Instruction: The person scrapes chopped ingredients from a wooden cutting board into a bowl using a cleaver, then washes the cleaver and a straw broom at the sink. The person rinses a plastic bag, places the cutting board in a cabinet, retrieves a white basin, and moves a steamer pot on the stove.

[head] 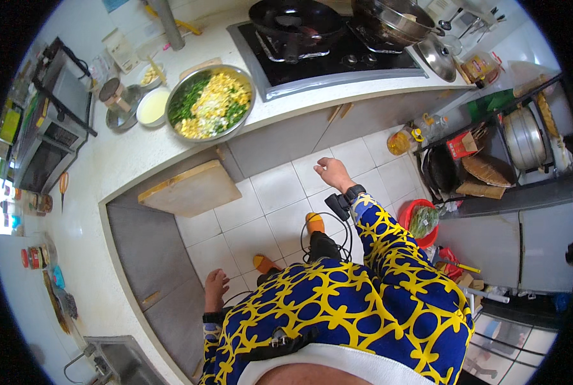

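My right hand (333, 173) hangs over the tiled floor in front of the counter, empty, its fingers loosely bent and apart. Low at my side, my left hand (216, 288) is also empty, near the grey cabinet fronts of the side counter. On the counter ahead stands a steel bowl (168, 115) holding chopped greens (188, 102) and scrambled egg (220, 94) with white bits on top. Left of it is a white bowl of pale yellow liquid (152, 107). A small bowl of pale pieces (150, 76) sits behind, with a yellow-handled utensil in it. Neither hand touches any of these.
A black wok (296, 21) and a steel pot (393, 21) stand on the gas hob (337, 67). A thick board (190, 190) leans against the cabinets below. On the right are an oil bottle (398, 143), a loaded rack (488, 144) and a red basin (432, 237). Cables loop near my foot.
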Demonstrator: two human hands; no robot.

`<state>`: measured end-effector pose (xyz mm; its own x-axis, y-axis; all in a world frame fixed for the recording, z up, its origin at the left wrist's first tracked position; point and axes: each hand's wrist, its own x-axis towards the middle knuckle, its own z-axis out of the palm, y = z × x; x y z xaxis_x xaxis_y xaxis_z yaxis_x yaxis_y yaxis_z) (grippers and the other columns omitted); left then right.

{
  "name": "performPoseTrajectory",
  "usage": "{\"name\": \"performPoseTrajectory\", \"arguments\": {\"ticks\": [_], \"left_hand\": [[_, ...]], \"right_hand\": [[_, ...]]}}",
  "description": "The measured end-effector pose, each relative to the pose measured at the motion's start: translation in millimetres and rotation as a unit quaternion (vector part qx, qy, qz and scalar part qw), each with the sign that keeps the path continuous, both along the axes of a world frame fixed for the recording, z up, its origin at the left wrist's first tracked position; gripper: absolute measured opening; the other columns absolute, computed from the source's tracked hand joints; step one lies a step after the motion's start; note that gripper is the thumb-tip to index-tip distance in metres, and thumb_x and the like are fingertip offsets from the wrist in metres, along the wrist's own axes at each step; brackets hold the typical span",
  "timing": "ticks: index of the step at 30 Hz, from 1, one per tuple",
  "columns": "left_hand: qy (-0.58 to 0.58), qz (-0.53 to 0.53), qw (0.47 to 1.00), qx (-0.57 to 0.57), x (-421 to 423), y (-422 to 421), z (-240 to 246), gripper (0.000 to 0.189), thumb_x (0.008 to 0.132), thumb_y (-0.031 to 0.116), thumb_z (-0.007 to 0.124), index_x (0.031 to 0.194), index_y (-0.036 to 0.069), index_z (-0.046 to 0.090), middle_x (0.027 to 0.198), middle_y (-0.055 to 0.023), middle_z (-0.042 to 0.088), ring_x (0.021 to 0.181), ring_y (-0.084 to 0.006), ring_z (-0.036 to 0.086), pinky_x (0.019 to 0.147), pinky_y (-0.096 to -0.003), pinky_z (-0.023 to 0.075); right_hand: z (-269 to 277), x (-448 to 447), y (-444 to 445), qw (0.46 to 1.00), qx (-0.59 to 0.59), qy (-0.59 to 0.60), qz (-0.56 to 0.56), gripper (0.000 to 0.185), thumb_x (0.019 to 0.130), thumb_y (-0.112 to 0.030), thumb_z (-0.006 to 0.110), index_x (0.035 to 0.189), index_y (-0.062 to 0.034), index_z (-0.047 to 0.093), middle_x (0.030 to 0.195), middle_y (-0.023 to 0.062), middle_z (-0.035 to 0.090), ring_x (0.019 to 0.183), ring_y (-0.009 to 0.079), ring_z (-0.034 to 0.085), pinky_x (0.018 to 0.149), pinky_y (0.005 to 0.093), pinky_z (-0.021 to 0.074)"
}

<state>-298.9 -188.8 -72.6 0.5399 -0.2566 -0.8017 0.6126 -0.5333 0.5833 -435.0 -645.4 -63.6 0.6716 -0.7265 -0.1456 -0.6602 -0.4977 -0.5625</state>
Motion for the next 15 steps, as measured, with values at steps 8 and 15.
{"name": "performPoseTrajectory", "arguments": {"ticks": [8,15], "left_hand": [[-0.045,-0.001,0.999,0.03,-71.4,-121.6,0.7,0.029,0.087,0.031,0.055,0.103,0.007,0.053,0.087,-0.0012,0.057,0.081,-0.0125,0.057,0.066,-0.0264,0.0442],[0.002,-0.077,0.997,0.018,-129.8,-229.6,22.7,0.027,0.087,0.02,0.055,0.109,0.004,0.051,0.093,-0.0029,0.058,0.084,-0.013,0.058,0.068,-0.0248,0.0459]], "right_hand": [[-22.0,-28.9,-167.8,0.998,0.039,-0.03,-0.042,0.037,0.078,-0.027,0.059,0.103,-0.0002,0.06,0.101,0.0208,0.06,0.096,0.0346,0.056,0.083,0.0387,0.0449],[-47.3,-5.6,-272.2,0.995,0.018,-0.066,-0.068,0.037,0.074,-0.026,0.062,0.098,0.0022,0.059,0.102,0.0268,0.056,0.095,0.0397,0.054,0.083,0.0419,0.0439]]}}
